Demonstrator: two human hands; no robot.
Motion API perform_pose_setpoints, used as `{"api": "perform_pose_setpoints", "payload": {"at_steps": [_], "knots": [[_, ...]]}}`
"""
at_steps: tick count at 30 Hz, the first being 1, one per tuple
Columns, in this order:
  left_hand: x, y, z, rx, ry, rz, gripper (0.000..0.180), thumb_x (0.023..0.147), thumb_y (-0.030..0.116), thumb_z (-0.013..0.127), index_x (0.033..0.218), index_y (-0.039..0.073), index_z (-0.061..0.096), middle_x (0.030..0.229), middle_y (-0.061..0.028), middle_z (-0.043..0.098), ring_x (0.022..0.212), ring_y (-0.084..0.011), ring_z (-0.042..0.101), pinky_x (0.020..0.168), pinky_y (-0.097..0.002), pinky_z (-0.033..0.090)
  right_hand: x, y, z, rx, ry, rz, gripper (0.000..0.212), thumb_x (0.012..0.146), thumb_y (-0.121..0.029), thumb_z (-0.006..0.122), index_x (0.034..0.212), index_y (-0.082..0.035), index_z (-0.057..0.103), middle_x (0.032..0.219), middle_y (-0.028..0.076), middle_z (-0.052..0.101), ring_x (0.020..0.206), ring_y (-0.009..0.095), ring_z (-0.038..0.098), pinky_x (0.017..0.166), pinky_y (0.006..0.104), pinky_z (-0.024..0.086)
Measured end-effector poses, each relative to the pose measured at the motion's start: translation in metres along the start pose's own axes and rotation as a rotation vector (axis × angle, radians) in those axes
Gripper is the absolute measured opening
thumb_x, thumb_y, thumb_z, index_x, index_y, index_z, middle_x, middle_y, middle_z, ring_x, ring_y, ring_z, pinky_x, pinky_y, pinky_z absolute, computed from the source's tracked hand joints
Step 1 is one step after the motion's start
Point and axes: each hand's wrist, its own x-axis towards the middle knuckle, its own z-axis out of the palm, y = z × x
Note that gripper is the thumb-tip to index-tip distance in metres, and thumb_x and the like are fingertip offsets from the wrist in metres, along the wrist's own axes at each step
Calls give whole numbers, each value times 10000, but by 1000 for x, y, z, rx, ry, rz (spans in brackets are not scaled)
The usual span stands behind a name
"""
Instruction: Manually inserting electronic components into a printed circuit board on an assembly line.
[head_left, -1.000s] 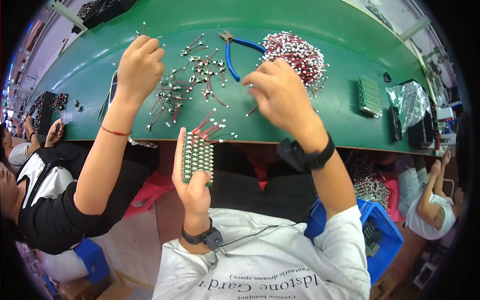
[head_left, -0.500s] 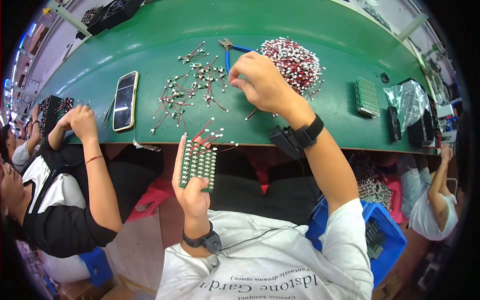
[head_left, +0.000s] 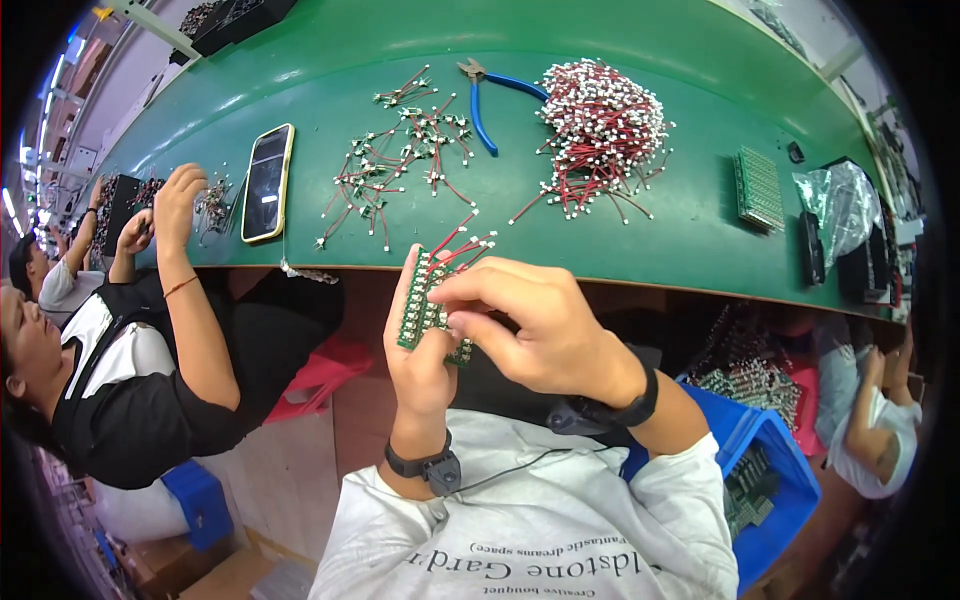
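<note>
My left hand [head_left: 420, 372] grips a green circuit board panel [head_left: 411, 312] by its sides, tilted up just below the table edge, with the thumb across its face. Rows of small pale parts cover the panel. Short red wires with white connectors [head_left: 462, 246] stick out from its upper end. Over the panel's right side my right hand [head_left: 545, 325] is closed in a pinch, thumb and forefinger at the board's face. Whatever lies between those fingertips is too small to make out. The right hand hides part of the panel.
On the green table [head_left: 330, 95] lie a heap of red wires with white connectors [head_left: 605, 125], scattered small wired boards [head_left: 370, 180], blue-handled cutters [head_left: 480, 118], a phone [head_left: 267, 185], stacked green panels [head_left: 758, 190] and a plastic bag [head_left: 842, 208]. A blue crate [head_left: 790, 450] stands right; a co-worker [head_left: 150, 380] sits left.
My right hand has come down from beside the wire heap to the panel. The left hand and panel have shifted right and slightly up in view.
</note>
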Motion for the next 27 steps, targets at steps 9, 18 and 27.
{"api": "perform_pose_setpoints", "payload": {"at_steps": [9, 18, 27], "knots": [[-4, -13, 5, 286, -97, 218, 768, 808, -121, 456, 1539, -42, 234, 1274, -128, 556, 1079, -135, 571, 913, -263, 488, -10, 18, 9, -188, 47, -39, 153, 784, 47, 689, 911, -12, 627, 783, 112, 601, 680, 287, 610, 607, 362, 503], [-3, -21, 2, 440, -127, 301, 682, 917, -32, 569, 1519, -65, 249, 1350, -152, 495, 1115, -176, 575, 942, -302, 493, -13, 16, 8, -275, 88, -75, 183, 726, 47, 689, 880, -17, 615, 752, 100, 577, 633, 266, 603, 568, 351, 495], [2, -20, -4, 679, -148, 442, 656, 900, -2, 564, 1487, -102, 289, 1345, -239, 511, 1150, -293, 586, 1000, -361, 458, -11, 15, 8, -434, 60, -206, 189, 714, 41, 708, 871, -3, 614, 780, 100, 578, 646, 254, 599, 589, 360, 506]]}}
